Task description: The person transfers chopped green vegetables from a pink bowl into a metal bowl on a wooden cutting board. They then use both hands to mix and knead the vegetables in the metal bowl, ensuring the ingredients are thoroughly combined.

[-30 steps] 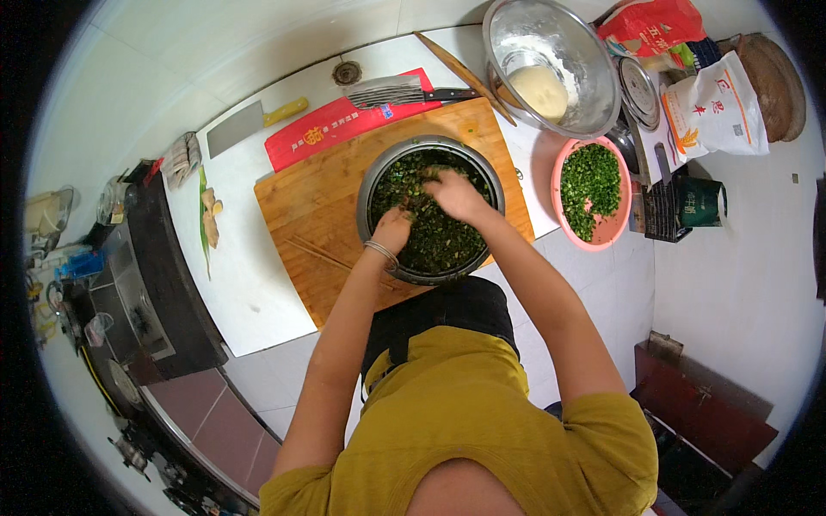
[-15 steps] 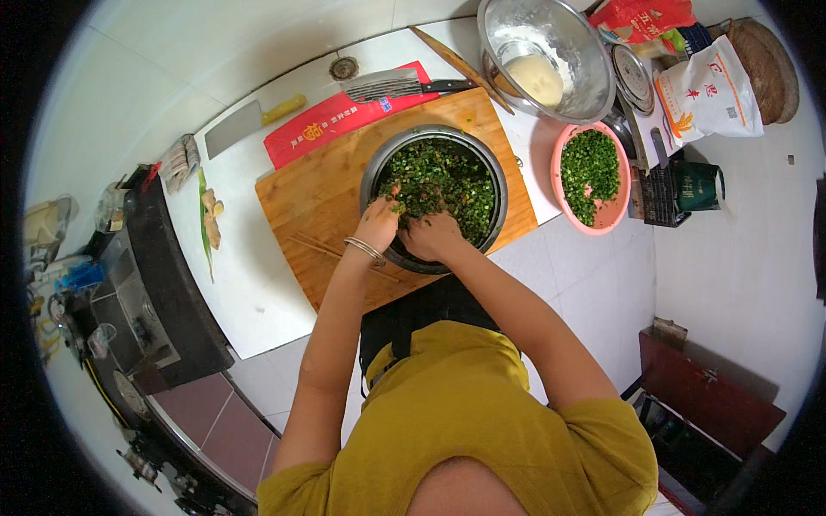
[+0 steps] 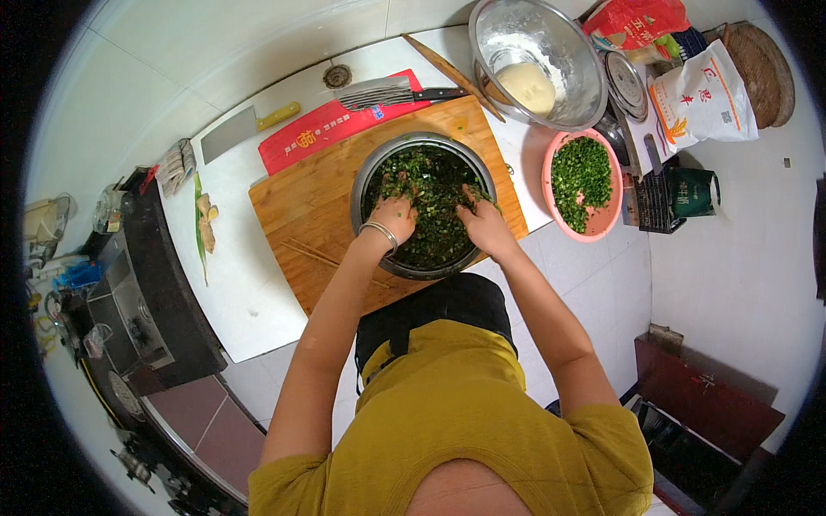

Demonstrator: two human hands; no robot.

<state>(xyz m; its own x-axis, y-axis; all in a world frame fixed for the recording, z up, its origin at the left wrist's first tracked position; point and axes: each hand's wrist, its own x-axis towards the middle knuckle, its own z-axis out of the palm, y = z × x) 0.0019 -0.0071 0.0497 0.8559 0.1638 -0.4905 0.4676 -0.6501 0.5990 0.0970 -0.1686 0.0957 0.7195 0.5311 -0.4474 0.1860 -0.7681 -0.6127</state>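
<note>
A dark metal bowl (image 3: 426, 138) full of finely chopped greens (image 3: 433, 176) stands on a wooden cutting board (image 3: 301, 211). My left hand (image 3: 394, 217), with bangles at the wrist, reaches into the bowl's left side. Its fingers are apart and partly sunk in the greens, with flecks stuck to them. At the bowl's right side is my right hand (image 3: 484, 225), its fingers spread and dipping into the mixture; the fingertips are partly hidden. Neither hand is closed around anything. A pair of chopsticks (image 3: 311, 252) lies on the board left of the bowl.
A pink basin of chopped greens (image 3: 585, 181) and a steel bowl with dough (image 3: 527, 86) stand to the right. Behind the board lie a red packet (image 3: 301, 142), a fork-like tool (image 3: 379, 96), a cleaver (image 3: 231, 136) and a wooden rolling pin (image 3: 443, 69). Ginger (image 3: 206, 225) lies at left.
My hands were close together at the bowl's near left; now they are apart. The right has moved to the bowl's right side, and the left slightly right, fingers spread.
</note>
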